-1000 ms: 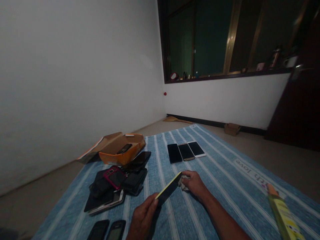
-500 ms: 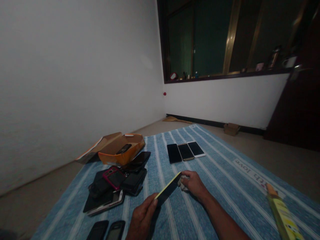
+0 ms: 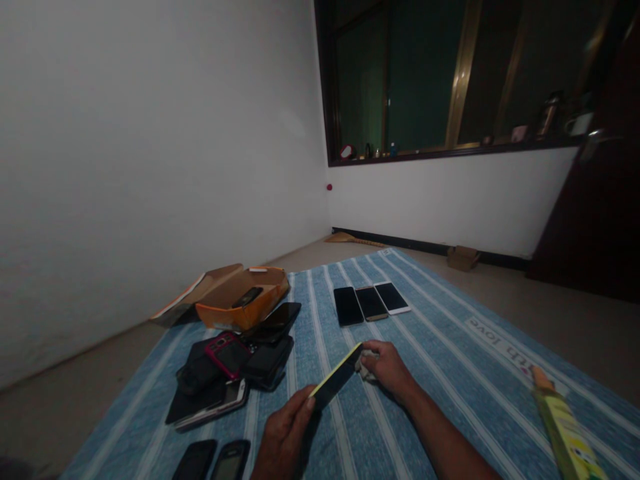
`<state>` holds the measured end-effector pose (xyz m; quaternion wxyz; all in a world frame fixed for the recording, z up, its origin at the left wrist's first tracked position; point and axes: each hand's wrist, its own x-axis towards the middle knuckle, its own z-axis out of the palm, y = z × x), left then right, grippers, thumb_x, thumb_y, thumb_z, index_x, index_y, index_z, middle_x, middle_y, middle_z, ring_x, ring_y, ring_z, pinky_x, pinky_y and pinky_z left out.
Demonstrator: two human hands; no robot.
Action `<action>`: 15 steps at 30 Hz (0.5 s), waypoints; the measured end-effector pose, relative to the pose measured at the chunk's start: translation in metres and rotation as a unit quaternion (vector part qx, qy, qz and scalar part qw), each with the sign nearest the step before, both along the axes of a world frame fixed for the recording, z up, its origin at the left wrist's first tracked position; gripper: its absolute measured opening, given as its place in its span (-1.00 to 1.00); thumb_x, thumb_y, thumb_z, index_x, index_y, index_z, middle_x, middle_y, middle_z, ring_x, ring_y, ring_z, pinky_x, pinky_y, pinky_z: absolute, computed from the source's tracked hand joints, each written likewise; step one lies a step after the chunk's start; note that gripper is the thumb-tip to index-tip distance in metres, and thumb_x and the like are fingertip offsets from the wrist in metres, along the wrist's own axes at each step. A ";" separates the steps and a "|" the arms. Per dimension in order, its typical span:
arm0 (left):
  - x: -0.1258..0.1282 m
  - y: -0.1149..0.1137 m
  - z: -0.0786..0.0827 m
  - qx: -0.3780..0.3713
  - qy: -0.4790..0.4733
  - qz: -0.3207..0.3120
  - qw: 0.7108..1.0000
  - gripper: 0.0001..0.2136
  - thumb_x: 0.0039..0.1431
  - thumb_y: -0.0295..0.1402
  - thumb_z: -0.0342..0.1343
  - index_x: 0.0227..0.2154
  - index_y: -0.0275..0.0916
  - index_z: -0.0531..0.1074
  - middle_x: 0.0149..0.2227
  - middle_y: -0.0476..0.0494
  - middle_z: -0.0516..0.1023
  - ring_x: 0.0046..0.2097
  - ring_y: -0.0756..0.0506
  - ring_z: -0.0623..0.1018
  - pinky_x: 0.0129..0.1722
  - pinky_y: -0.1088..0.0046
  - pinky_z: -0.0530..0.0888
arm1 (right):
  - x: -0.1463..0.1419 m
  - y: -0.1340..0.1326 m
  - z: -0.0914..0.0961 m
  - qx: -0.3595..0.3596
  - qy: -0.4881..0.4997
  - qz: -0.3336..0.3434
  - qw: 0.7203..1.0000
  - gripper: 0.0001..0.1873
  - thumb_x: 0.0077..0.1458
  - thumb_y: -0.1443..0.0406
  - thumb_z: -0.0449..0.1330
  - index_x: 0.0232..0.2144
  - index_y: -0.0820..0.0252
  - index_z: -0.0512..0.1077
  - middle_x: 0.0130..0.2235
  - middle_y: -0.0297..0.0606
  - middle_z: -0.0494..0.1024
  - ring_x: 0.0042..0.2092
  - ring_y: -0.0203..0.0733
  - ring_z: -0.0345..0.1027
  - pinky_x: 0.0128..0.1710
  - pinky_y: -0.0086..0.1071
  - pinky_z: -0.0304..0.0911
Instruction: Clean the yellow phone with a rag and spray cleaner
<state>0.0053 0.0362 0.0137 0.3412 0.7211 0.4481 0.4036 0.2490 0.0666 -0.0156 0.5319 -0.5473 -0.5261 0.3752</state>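
My left hand point(image 3: 286, 435) grips the near end of a phone with a yellow edge point(image 3: 336, 377), held tilted above a blue striped mat point(image 3: 440, 373). At the phone's far end my right hand point(image 3: 387, 368) is closed on a small pale cloth point(image 3: 366, 363) pressed against the phone. A pile of dark phones, one of them pink point(image 3: 229, 351), lies to the left of my hands. Three phones point(image 3: 371, 304) lie side by side in a row farther out on the mat.
An open orange cardboard box point(image 3: 240, 301) with a phone inside sits at the mat's left edge. Two dark phones point(image 3: 215, 460) lie near the bottom edge. A yellow-green spray bottle point(image 3: 567, 427) lies at the right. White walls, a dark window and a small box point(image 3: 463, 257) lie beyond.
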 end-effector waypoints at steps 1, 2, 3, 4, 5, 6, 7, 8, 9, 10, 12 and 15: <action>0.000 0.000 0.000 0.000 0.000 0.001 1.000 -0.58 0.19 -0.02 0.08 -0.20 -0.24 0.65 -0.24 -0.13 0.73 -0.23 -0.20 0.68 -0.27 0.47 0.59 | 0.000 0.000 0.000 -0.001 0.001 0.000 1.000 -0.65 -0.17 0.34 0.13 -0.31 0.26 0.61 -0.35 -0.20 0.61 -0.33 -0.17 0.45 -0.25 -0.33 0.33; 0.000 0.000 0.000 0.001 0.000 0.002 1.000 -0.58 0.19 -0.02 0.08 -0.20 -0.25 0.65 -0.23 -0.14 0.73 -0.23 -0.20 0.68 -0.26 0.47 0.59 | -0.001 0.000 -0.001 -0.003 0.002 -0.001 1.000 -0.65 -0.18 0.34 0.13 -0.32 0.26 0.61 -0.36 -0.20 0.61 -0.34 -0.18 0.44 -0.26 -0.33 0.33; 0.000 0.000 0.001 0.002 -0.001 0.003 1.000 -0.58 0.18 -0.02 0.08 -0.20 -0.25 0.65 -0.22 -0.15 0.73 -0.22 -0.21 0.69 -0.25 0.47 0.59 | -0.001 0.000 -0.001 -0.004 0.003 -0.002 1.000 -0.66 -0.19 0.34 0.13 -0.33 0.27 0.61 -0.36 -0.20 0.61 -0.35 -0.19 0.44 -0.27 -0.34 0.32; 0.000 -0.001 0.001 0.003 0.000 0.003 1.000 -0.57 0.18 -0.02 0.08 -0.20 -0.25 0.65 -0.22 -0.15 0.72 -0.21 -0.21 0.69 -0.25 0.47 0.59 | -0.001 0.000 -0.001 -0.005 0.004 -0.003 1.000 -0.66 -0.18 0.34 0.13 -0.33 0.27 0.61 -0.37 -0.20 0.60 -0.36 -0.19 0.43 -0.29 -0.34 0.32; 0.000 -0.001 0.001 0.003 0.001 0.003 1.000 -0.57 0.19 -0.02 0.07 -0.19 -0.26 0.65 -0.23 -0.15 0.73 -0.21 -0.21 0.69 -0.24 0.48 0.59 | -0.002 0.000 -0.001 -0.006 0.005 -0.003 1.000 -0.66 -0.18 0.33 0.13 -0.33 0.28 0.60 -0.38 -0.20 0.60 -0.36 -0.19 0.43 -0.30 -0.35 0.31; 0.001 -0.001 0.002 0.002 0.003 0.003 1.000 -0.57 0.19 -0.02 0.07 -0.19 -0.26 0.64 -0.25 -0.15 0.73 -0.20 -0.21 0.69 -0.24 0.48 0.59 | -0.002 -0.001 0.000 -0.007 0.006 -0.003 1.000 -0.66 -0.18 0.33 0.13 -0.33 0.28 0.60 -0.38 -0.20 0.60 -0.37 -0.19 0.43 -0.32 -0.36 0.31; 0.001 -0.001 0.002 0.002 0.005 0.003 1.000 -0.56 0.19 -0.01 0.07 -0.19 -0.26 0.64 -0.27 -0.15 0.72 -0.20 -0.22 0.69 -0.23 0.48 0.59 | -0.002 -0.001 0.000 -0.007 0.007 -0.002 1.000 -0.66 -0.17 0.32 0.13 -0.33 0.28 0.60 -0.38 -0.20 0.60 -0.37 -0.20 0.43 -0.34 -0.37 0.30; 0.001 -0.002 0.002 0.002 0.005 0.004 1.000 -0.56 0.19 -0.01 0.07 -0.19 -0.26 0.65 -0.28 -0.15 0.72 -0.19 -0.22 0.69 -0.23 0.47 0.59 | -0.002 -0.001 0.001 -0.008 0.008 -0.001 1.000 -0.67 -0.17 0.32 0.13 -0.34 0.28 0.60 -0.39 -0.20 0.59 -0.39 -0.20 0.43 -0.36 -0.38 0.30; 0.001 -0.001 0.002 0.002 0.006 0.005 1.000 -0.56 0.19 -0.01 0.07 -0.20 -0.26 0.65 -0.27 -0.15 0.72 -0.18 -0.22 0.69 -0.22 0.47 0.59 | -0.002 -0.002 0.002 -0.009 0.009 0.001 1.000 -0.68 -0.17 0.32 0.12 -0.34 0.28 0.59 -0.40 -0.21 0.59 -0.40 -0.20 0.43 -0.38 -0.38 0.29; 0.001 -0.001 0.002 0.001 0.005 0.006 1.000 -0.56 0.18 0.00 0.07 -0.20 -0.26 0.65 -0.25 -0.16 0.72 -0.17 -0.23 0.68 -0.21 0.47 0.59 | -0.002 -0.002 0.002 -0.009 0.009 0.003 1.000 -0.68 -0.17 0.32 0.12 -0.35 0.28 0.59 -0.41 -0.21 0.59 -0.41 -0.21 0.43 -0.40 -0.39 0.29; 0.000 -0.001 0.001 -0.001 0.004 0.008 1.000 -0.55 0.17 0.01 0.08 -0.19 -0.26 0.65 -0.23 -0.17 0.72 -0.16 -0.23 0.68 -0.19 0.46 0.59 | -0.002 -0.002 0.003 -0.010 0.008 0.005 1.000 -0.68 -0.16 0.32 0.12 -0.35 0.28 0.59 -0.42 -0.22 0.59 -0.42 -0.21 0.43 -0.41 -0.39 0.29; 0.000 0.001 0.001 -0.004 0.004 0.008 1.000 -0.55 0.17 0.01 0.08 -0.17 -0.25 0.65 -0.23 -0.17 0.72 -0.16 -0.23 0.68 -0.17 0.44 0.59 | -0.002 -0.002 0.004 -0.005 0.006 0.003 1.000 -0.68 -0.18 0.34 0.12 -0.35 0.27 0.59 -0.37 -0.20 0.61 -0.36 -0.19 0.45 -0.36 -0.39 0.30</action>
